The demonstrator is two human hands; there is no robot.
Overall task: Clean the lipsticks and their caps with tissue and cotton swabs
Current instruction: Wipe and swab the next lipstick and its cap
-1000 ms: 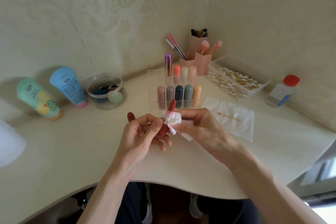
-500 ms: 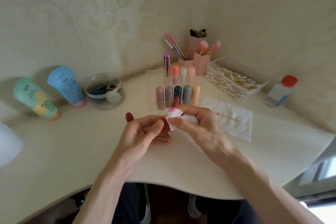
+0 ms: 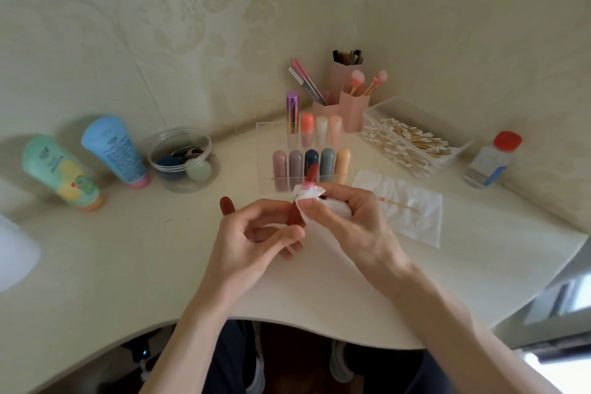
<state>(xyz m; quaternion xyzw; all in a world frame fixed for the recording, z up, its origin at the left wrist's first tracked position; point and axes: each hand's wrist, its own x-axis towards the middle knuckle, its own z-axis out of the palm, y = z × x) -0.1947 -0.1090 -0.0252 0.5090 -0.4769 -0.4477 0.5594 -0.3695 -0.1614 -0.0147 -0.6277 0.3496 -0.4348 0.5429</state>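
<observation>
Overlapping clear organizer (image 3: 265, 137), raised lipstick (image 3: 311, 173) in tissue (image 3: 317, 193), cap (image 3: 227, 205) beside left hand (image 3: 256, 233)

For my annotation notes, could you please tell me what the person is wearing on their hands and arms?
The left hand and right hand are bare, with no gloves, rings or bracelets visible; both forearms are uncovered to the picture's edge, no sleeve or watch in view.

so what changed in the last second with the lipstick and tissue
The right hand worked the tissue round the red lipstick, gathering its loose tail into the palm; the lipstick's tip now stands a little higher above the tissue. The left hand kept holding the tube's base. Nothing was picked up or let go. The red cap, organizer and used swab stayed put.
</observation>
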